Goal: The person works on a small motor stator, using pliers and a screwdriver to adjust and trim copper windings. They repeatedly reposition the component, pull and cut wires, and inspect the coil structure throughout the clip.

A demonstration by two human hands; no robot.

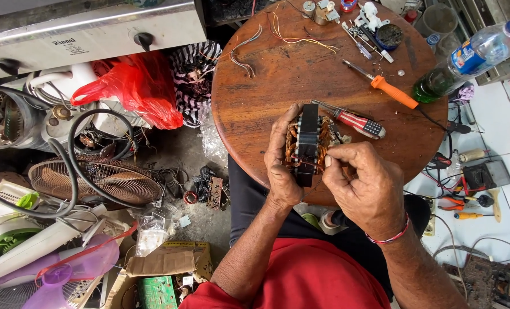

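Gripping a black motor stator [307, 143] with copper windings, the left hand [280, 166] steadies it while the right hand [365, 186] pinches its wire above the round wooden table [278, 74].

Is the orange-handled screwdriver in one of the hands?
No. The orange-handled screwdriver lies on the round table; both hands are at the motor stator.

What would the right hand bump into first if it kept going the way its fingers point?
The right hand points up and left, its fingertips already at the motor core held in the left hand. So it would meet that core and its copper windings first; the striped-handled screwdriver lies just beyond.
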